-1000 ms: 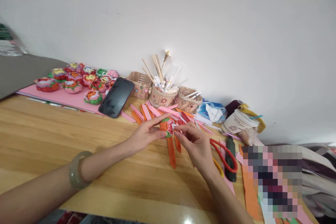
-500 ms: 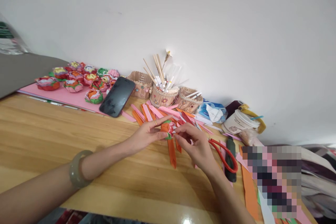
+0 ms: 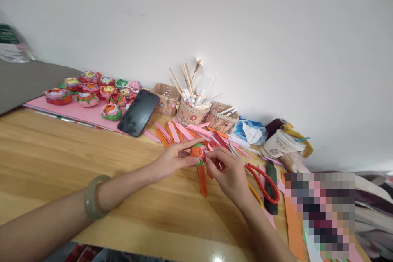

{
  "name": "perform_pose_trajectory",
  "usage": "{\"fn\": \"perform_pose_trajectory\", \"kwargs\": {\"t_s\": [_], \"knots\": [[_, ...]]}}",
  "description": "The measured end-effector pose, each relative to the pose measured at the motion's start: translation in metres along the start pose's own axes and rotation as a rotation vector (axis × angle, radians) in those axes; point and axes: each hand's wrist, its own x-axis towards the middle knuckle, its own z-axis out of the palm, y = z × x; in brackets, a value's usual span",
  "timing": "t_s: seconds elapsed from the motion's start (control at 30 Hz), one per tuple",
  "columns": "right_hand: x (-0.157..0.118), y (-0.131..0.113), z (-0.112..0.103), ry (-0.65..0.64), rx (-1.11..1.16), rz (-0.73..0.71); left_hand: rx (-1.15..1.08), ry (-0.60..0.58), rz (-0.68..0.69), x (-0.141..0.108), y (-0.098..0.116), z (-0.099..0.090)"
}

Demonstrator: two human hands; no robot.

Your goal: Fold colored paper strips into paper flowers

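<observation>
A small paper flower [image 3: 197,153] in orange, green, pink and white is held just above the wooden table. My left hand [image 3: 178,157] grips it from the left, thumb below and index finger stretched over the top. From the right, the thumb and fingertips of my right hand [image 3: 225,170] pinch at the flower's pale inner petals. Folded paper strips [image 3: 181,131] in orange, pink and red lie behind and under the hands. One orange strip [image 3: 202,182] points toward me below the flower. Red-handled scissors [image 3: 264,182] lie right of my right hand.
Finished paper flowers [image 3: 87,99] stand in rows on a pink sheet [image 3: 69,111] at the left, with a phone [image 3: 138,112] leaning beside them. Decorated baskets [image 3: 193,114] with sticks line the wall. A dark green tool [image 3: 270,188], a white cup [image 3: 281,144] and more strips [image 3: 293,221] are right.
The flower has turned slightly, so more of its orange outer side shows. My right fingers still pinch its inner edge. The whole view has shifted a little.
</observation>
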Motion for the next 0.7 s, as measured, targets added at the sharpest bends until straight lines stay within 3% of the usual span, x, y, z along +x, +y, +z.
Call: {"fn": "perform_pose_trajectory", "kwargs": {"t_s": [0.2, 0.37, 0.57, 0.7], "knots": [[-0.0049, 0.0050, 0.0052, 0.096, -0.234, -0.145, -0.024, 0.004, 0.013, 0.0014, -0.0053, -0.0021], [-0.0035, 0.0006, 0.0011, 0.037, -0.100, -0.080, -0.052, -0.024, 0.012, 0.0017, -0.0059, -0.0029], [-0.0033, -0.0003, 0.0043, 0.085, -0.124, -0.077, -0.077, -0.027, 0.008, 0.0024, -0.0068, -0.0030], [0.0011, -0.0041, -0.0039, -0.025, 0.142, 0.068, -0.109, -0.038, -0.031, 0.0023, -0.0086, -0.0040]]}}
